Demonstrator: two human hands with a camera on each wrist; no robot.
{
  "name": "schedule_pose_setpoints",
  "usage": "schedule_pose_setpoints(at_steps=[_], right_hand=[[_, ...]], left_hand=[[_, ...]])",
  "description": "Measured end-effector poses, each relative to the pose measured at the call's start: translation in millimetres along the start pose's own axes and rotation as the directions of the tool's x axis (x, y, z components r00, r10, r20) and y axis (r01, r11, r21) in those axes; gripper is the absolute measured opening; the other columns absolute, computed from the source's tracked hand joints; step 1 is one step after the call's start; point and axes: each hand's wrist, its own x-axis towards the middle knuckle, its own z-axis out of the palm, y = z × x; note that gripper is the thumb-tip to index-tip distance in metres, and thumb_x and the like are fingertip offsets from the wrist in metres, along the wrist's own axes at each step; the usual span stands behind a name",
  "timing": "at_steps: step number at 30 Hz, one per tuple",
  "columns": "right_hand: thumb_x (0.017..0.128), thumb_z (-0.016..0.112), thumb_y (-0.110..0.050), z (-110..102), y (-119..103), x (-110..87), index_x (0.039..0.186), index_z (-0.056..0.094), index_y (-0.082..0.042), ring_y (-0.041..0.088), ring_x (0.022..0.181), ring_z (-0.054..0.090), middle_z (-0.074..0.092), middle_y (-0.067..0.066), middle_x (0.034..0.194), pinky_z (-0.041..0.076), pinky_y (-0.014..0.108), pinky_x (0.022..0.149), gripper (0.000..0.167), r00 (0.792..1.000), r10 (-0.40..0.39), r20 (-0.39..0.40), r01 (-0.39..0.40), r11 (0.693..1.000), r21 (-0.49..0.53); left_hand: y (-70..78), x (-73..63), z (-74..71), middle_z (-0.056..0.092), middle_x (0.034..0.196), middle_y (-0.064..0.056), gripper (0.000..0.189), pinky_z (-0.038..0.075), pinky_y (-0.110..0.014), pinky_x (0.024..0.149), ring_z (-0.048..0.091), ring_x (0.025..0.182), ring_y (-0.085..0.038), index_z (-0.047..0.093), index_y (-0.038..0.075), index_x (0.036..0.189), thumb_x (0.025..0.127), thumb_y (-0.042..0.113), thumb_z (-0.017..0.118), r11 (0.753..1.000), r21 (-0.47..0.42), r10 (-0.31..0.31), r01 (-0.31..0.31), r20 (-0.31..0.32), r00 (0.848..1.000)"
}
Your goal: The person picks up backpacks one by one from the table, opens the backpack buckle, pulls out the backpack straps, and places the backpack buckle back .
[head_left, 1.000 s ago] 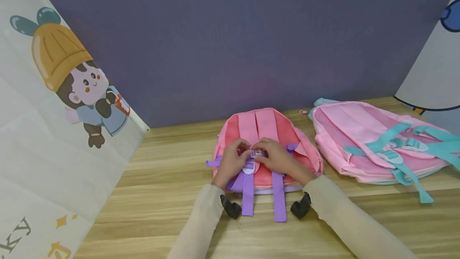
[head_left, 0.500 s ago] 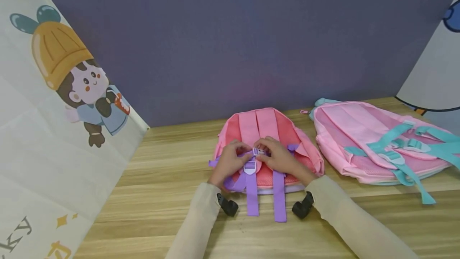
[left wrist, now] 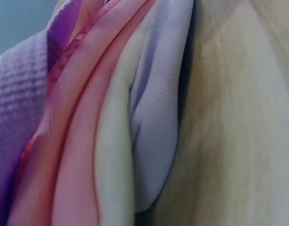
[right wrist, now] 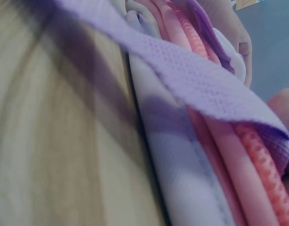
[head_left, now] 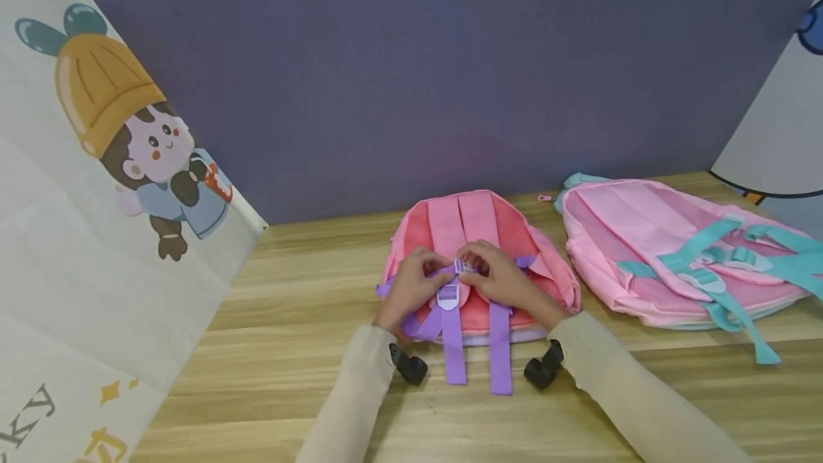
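A small pink backpack (head_left: 476, 216) with purple straps lies back side up on the wooden table. My left hand (head_left: 411, 290) pinches a purple strap at the middle of its back panel. Close beside it, my right hand (head_left: 504, 279) holds the white buckle (head_left: 461, 267) on that strap between thumb and fingers. Just below the hands sits a white strap adjuster (head_left: 448, 296), its purple tail (head_left: 454, 349) hanging toward the front. The left wrist view is filled by the bag's layered edge (left wrist: 78, 155). In the right wrist view a purple strap end (right wrist: 196, 80) crosses the bag's side.
A larger pale pink backpack (head_left: 617, 234) with teal straps (head_left: 701, 241) lies to the right, near the small one. Behind the table (head_left: 289, 349) stands a dark wall panel (head_left: 411, 77). A white sheet with a cartoon figure (head_left: 154, 141) borders the left.
The buckle has shifted slightly up and right between my fingers. The left strap adjuster and its purple tail have swung a little to the right. Both hands keep their hold.
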Motion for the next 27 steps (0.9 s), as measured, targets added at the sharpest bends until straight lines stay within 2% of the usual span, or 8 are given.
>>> schedule_pose_setpoints(at_steps=[6, 12, 15, 23, 27], right_hand=[[0.081, 0.071, -0.003, 0, 0, 0.4, 0.104, 0.061, -0.004, 0.015, 0.079, 0.056, 0.059, 0.006, 0.090, 0.047, 0.027, 0.072, 0.025, 1.000, -0.013, -0.003, 0.013, 0.999, 0.029], [0.083, 0.071, -0.005, -1, 0, -0.2, 0.104, 0.061, -0.004, 0.013, 0.077, 0.055, 0.060, 0.006, 0.088, 0.047, 0.026, 0.071, 0.023, 0.999, 0.040, 0.001, -0.040, 0.997, 0.067], [0.083, 0.071, -0.006, -2, 0, -0.2, 0.103, 0.062, -0.005, 0.012, 0.076, 0.055, 0.060, 0.006, 0.088, 0.047, 0.026, 0.071, 0.022, 0.998, 0.055, 0.007, -0.055, 0.996, 0.076], [0.083, 0.071, -0.007, -3, 0, 0.2, 0.103, 0.062, -0.005, 0.011, 0.075, 0.054, 0.060, 0.005, 0.087, 0.046, 0.026, 0.070, 0.023, 0.998, 0.059, 0.011, -0.060, 0.996, 0.067], [0.083, 0.071, -0.007, -2, 1, -0.2, 0.103, 0.063, -0.005, 0.011, 0.075, 0.054, 0.060, 0.004, 0.087, 0.046, 0.026, 0.070, 0.022, 0.998, 0.061, 0.006, -0.061, 0.996, 0.069]], left_hand=[[1.0, 0.4, -3.1, 0.061, 0.090, -0.009, 0.020, 0.041, -0.022, 0.073, 0.050, 0.080, -0.013, 0.073, 0.002, 0.098, 0.079, 0.009, 0.076, 0.999, 0.016, 0.032, -0.032, -0.013, 0.999], [1.6, 0.7, -0.6, 0.062, 0.091, -0.009, 0.020, 0.043, -0.022, 0.074, 0.054, 0.083, -0.015, 0.073, 0.001, 0.098, 0.080, 0.008, 0.074, 0.992, 0.064, 0.109, -0.107, -0.022, 0.994], [1.5, 1.0, 2.4, 0.063, 0.092, -0.009, 0.018, 0.043, -0.022, 0.074, 0.056, 0.084, -0.017, 0.073, 0.000, 0.098, 0.081, 0.006, 0.073, 0.990, 0.066, 0.126, -0.124, -0.033, 0.991], [0.9, 0.6, 7.3, 0.063, 0.092, -0.011, 0.015, 0.046, -0.025, 0.077, 0.058, 0.086, -0.020, 0.071, -0.001, 0.096, 0.083, 0.004, 0.071, 0.993, 0.037, 0.114, -0.112, -0.067, 0.991], [2.7, 0.3, 8.4, 0.061, 0.093, -0.012, 0.015, 0.046, -0.027, 0.080, 0.057, 0.087, -0.021, 0.070, -0.001, 0.097, 0.084, 0.005, 0.069, 0.995, 0.041, 0.093, -0.091, -0.059, 0.994]])
